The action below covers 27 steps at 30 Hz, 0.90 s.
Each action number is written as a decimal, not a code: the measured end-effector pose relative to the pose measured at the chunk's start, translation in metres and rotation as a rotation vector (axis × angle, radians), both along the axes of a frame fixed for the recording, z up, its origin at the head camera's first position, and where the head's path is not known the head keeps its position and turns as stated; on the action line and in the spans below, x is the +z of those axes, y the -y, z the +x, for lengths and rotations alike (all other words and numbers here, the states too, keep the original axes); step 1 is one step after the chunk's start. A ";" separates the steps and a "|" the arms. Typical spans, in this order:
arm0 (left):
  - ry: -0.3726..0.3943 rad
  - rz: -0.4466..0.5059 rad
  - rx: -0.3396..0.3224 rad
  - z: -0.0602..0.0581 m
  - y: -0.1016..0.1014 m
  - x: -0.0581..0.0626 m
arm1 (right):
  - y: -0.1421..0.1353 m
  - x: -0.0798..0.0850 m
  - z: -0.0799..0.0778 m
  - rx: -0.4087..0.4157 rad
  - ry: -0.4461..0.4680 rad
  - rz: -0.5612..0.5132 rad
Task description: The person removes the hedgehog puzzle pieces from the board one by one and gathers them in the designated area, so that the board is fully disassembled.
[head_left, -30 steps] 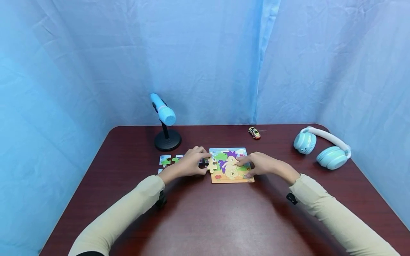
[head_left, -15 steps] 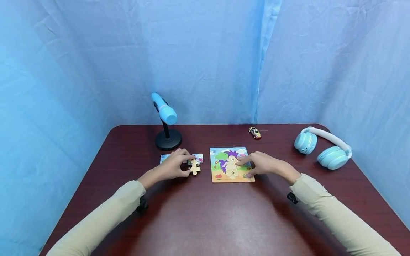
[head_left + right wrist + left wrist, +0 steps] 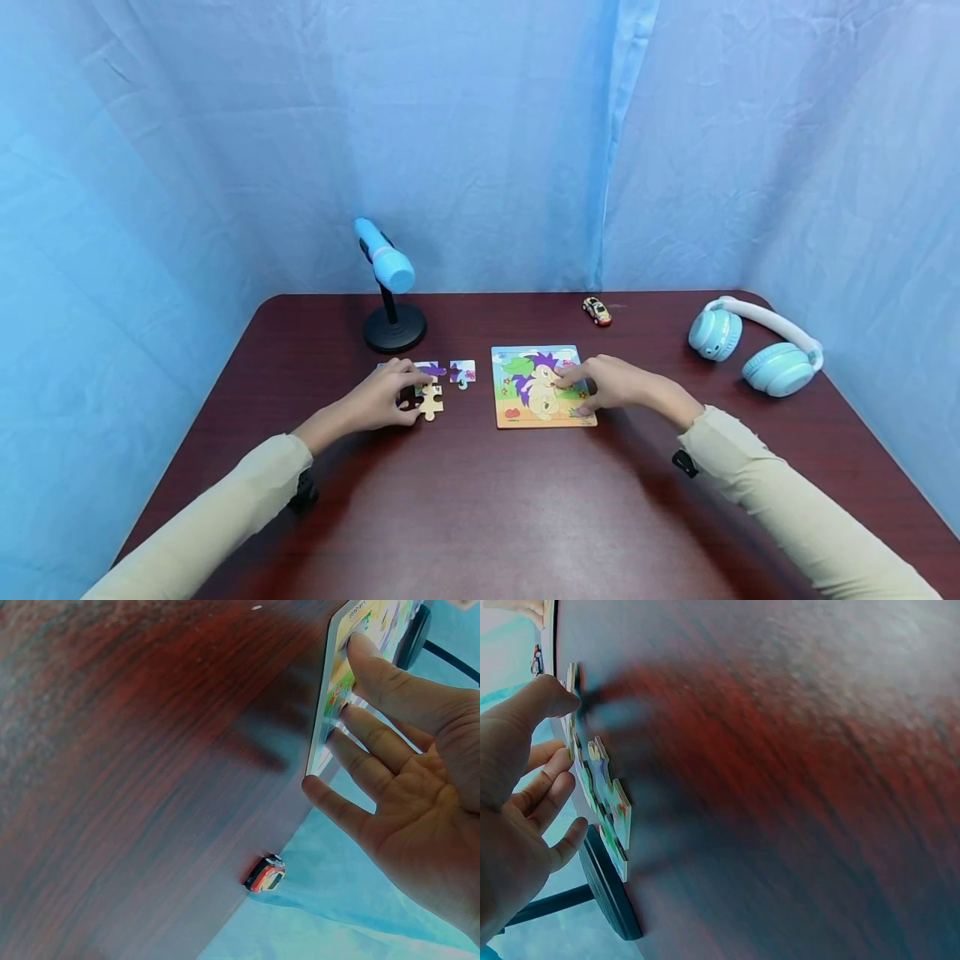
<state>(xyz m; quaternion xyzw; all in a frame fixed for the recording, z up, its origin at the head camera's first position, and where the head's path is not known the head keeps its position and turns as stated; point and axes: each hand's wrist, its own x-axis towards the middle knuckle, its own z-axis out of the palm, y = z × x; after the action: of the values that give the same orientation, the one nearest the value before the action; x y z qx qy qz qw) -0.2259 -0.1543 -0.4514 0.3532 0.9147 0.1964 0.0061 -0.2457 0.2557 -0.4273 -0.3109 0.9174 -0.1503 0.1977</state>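
My left hand (image 3: pixel 375 395) pinches a cream jigsaw piece (image 3: pixel 430 403) between thumb and bent fingers, at the front of a group of loose pieces. Just behind it lies a purple-and-white jigsaw piece (image 3: pixel 430 367); another purple piece (image 3: pixel 462 372) is to its right. More pieces (image 3: pixel 621 817) show edge-on in the left wrist view, partly hidden by the hand in the head view. On the right, the square puzzle board (image 3: pixel 517 420) shows a purple-spined hedgehog. My right hand (image 3: pixel 617 387) rests its extended fingertips on the board's right part.
A blue microphone (image 3: pixel 393 271) on a black round stand (image 3: pixel 394 328) is behind the loose pieces. A small toy car (image 3: pixel 597 311) sits near the back edge of the dark table (image 3: pixel 495 508). Light-blue headphones (image 3: pixel 777 370) lie at the right. Blue curtain (image 3: pixel 480 150) surrounds the table.
My left hand has carried the cream piece leftward, off the puzzle board's left edge to the loose pieces, uncovering the purple ones. My right hand has stayed on the board.
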 end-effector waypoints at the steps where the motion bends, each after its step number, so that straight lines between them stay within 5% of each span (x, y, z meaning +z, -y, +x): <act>1: 0.000 -0.001 -0.001 0.000 0.001 0.000 | 0.000 0.000 0.000 0.000 -0.002 0.000; 27: 0.087 0.017 -0.005 0.001 0.010 0.002 | 0.001 0.001 0.000 0.004 -0.006 0.001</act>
<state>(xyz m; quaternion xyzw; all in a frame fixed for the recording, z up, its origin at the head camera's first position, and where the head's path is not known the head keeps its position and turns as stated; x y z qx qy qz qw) -0.2247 -0.1642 -0.4495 0.3469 0.9109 0.2194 0.0432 -0.2455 0.2551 -0.4266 -0.3132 0.9174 -0.1486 0.1953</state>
